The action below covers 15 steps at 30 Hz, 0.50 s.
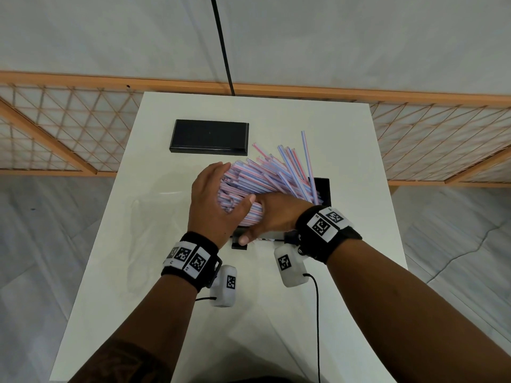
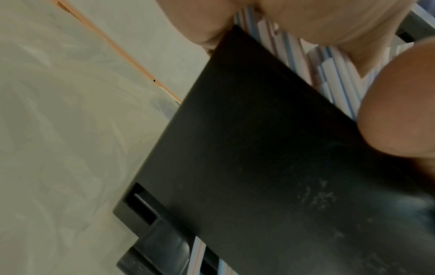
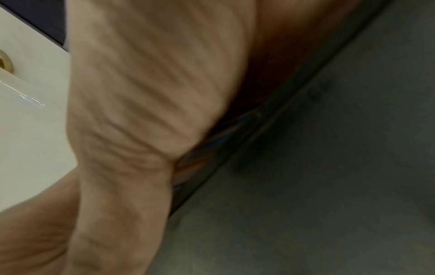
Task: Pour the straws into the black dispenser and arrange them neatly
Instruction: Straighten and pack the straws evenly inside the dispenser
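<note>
A thick bundle of pink-and-blue striped straws (image 1: 271, 175) lies slanted across the open black dispenser (image 1: 323, 189), with several ends fanning up to the far right. My left hand (image 1: 213, 194) cups the bundle's left end, fingers over the tips and thumb across the top. From the right, my right hand (image 1: 273, 217) wraps the near side of the bundle; its thumb lies by the dispenser's front edge and its fingers are hidden. In the left wrist view, straws (image 2: 334, 80) show above the dispenser wall (image 2: 259, 148). In the right wrist view, straws (image 3: 212, 145) are squeezed between palm and dispenser (image 3: 329, 167).
The dispenser's flat black lid (image 1: 210, 138) lies at the back of the white table (image 1: 154, 272). A faint clear plastic wrapper (image 1: 149, 217) lies left of the hands. A wooden lattice rail (image 1: 69, 128) runs behind the table. A thin black cable (image 1: 318, 313) hangs near my right forearm.
</note>
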Available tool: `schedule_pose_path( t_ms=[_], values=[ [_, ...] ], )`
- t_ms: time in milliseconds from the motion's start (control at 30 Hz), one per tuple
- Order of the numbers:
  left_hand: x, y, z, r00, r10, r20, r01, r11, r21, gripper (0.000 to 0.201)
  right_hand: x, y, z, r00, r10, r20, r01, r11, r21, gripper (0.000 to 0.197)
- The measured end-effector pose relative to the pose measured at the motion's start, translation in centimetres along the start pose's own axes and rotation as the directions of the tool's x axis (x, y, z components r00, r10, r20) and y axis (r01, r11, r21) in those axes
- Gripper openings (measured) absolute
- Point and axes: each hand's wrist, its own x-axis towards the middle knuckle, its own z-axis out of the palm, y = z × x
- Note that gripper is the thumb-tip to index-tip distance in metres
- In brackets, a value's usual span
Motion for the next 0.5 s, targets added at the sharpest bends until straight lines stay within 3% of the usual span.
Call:
schedule_pose_path(
  t_ms=[500],
  values=[
    [-0.30,-0.57,-0.17,1.000,0.000,0.014,0.000,1.000,0.021,0.070,-0.14,-0.53,0.28,0.996,-0.031,-0.085,0.029,0.999,-0.017,0.075]
  ],
)
